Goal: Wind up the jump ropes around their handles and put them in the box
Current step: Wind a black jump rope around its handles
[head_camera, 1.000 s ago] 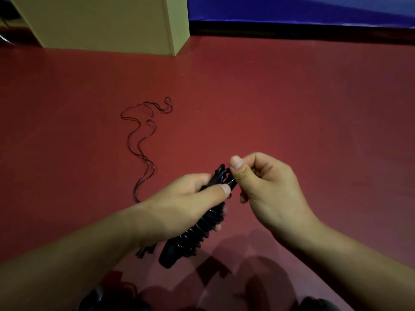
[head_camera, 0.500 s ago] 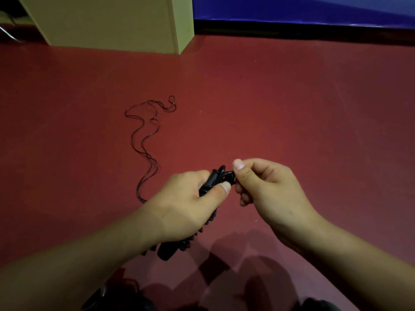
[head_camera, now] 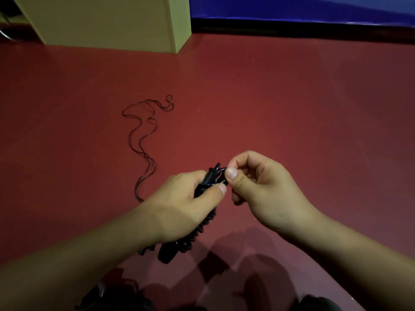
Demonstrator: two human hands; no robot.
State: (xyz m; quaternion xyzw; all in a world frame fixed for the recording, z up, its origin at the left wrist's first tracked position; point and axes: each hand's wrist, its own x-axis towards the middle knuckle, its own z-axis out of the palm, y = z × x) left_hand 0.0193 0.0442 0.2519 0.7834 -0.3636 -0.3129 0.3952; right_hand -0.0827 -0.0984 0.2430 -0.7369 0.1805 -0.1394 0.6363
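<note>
A black jump rope bundle [head_camera: 190,239], its cord wound in tight turns around the handles, is gripped in my left hand [head_camera: 186,209] above the red floor. My right hand [head_camera: 260,189] pinches the cord's end loop [head_camera: 219,170] at the top of the bundle between thumb and fingers. A second thin black jump rope [head_camera: 143,140] lies loose and wavy on the floor to the left, beyond my left hand. Its handles are hidden behind my left arm. The cardboard box [head_camera: 107,21] stands at the far upper left.
The red floor [head_camera: 292,108] stretches ahead to a blue wall with a black baseboard [head_camera: 303,28]. Dark shapes, probably shoes, show at the bottom edge [head_camera: 107,295]. A dark object sits at the far left beside the box [head_camera: 6,34].
My right thumb has shifted slightly on the cord loop at the bundle's top. My hands stay together and the rope on the floor lies unmoved.
</note>
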